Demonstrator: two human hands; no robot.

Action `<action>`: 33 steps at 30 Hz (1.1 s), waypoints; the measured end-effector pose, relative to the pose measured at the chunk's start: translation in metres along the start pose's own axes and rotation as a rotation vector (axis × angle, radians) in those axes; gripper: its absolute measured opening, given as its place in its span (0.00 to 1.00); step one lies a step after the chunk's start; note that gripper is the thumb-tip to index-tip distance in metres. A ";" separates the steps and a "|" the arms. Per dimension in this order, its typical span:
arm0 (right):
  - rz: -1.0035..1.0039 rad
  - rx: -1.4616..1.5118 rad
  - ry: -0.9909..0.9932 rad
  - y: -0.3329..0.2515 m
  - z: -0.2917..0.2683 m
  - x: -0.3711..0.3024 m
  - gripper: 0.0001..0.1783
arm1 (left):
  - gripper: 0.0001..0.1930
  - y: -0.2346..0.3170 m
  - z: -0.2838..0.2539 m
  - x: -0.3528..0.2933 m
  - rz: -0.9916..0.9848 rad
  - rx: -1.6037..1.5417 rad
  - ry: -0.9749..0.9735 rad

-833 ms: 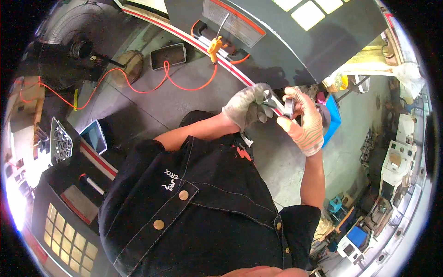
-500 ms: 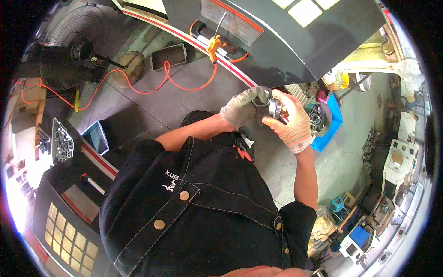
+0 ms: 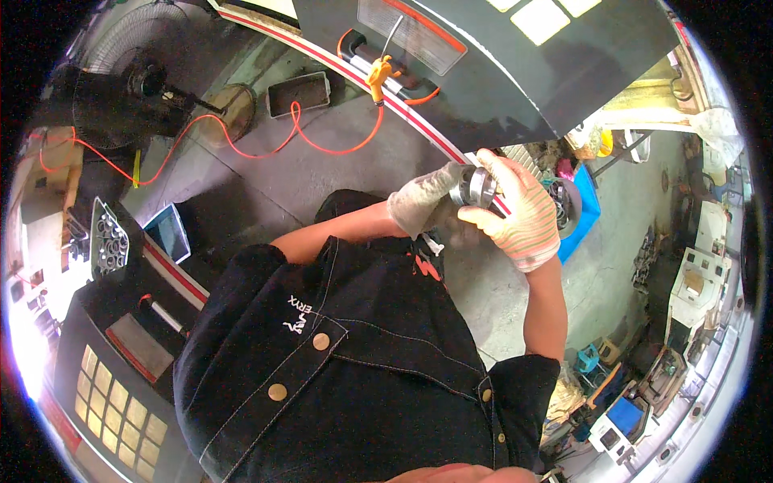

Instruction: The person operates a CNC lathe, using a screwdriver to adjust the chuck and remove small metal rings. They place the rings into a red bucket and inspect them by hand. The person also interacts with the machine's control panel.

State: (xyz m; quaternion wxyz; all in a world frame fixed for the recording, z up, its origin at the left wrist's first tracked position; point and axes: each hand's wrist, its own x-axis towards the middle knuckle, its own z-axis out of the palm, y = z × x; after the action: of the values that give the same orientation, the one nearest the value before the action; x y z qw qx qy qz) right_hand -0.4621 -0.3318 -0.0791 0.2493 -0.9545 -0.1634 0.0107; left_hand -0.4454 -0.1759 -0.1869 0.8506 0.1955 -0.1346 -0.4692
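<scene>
My left hand (image 3: 423, 200), in a dirty grey glove, is closed around a shiny metal ring (image 3: 459, 193). A second metal ring (image 3: 484, 187) sits between the thumb and fingers of my right hand (image 3: 525, 211), which wears a pale glove with orange and green stripes. The two rings are side by side, touching or nearly so; I cannot tell whether they are joined. Part of the left ring is hidden by the glove. Just right of my right hand is a round container (image 3: 566, 203) with metal parts in it.
A dark machine panel (image 3: 491, 88) stands ahead, with an orange air gun (image 3: 378, 76) on its handle and a coiled orange hose (image 3: 338, 151). A blue tray (image 3: 586, 211) is under the round container. At left are a bin of rings (image 3: 110, 241), a fan (image 3: 133, 80) and a shallow tray (image 3: 299, 94).
The two rings, apart before, are now side by side. My left hand has turned and drawn its ring down toward the other. My right hand has moved slightly right.
</scene>
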 end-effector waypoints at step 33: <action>0.086 0.035 -0.210 -0.014 0.003 0.010 0.41 | 0.32 0.003 0.006 -0.001 0.155 0.221 0.233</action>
State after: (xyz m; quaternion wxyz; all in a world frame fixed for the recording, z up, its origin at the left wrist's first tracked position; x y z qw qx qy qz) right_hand -0.4570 -0.3155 -0.0743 0.2467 -0.9498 -0.1471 0.1240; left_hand -0.4466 -0.1747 -0.1806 0.8674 0.3301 -0.1007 -0.3586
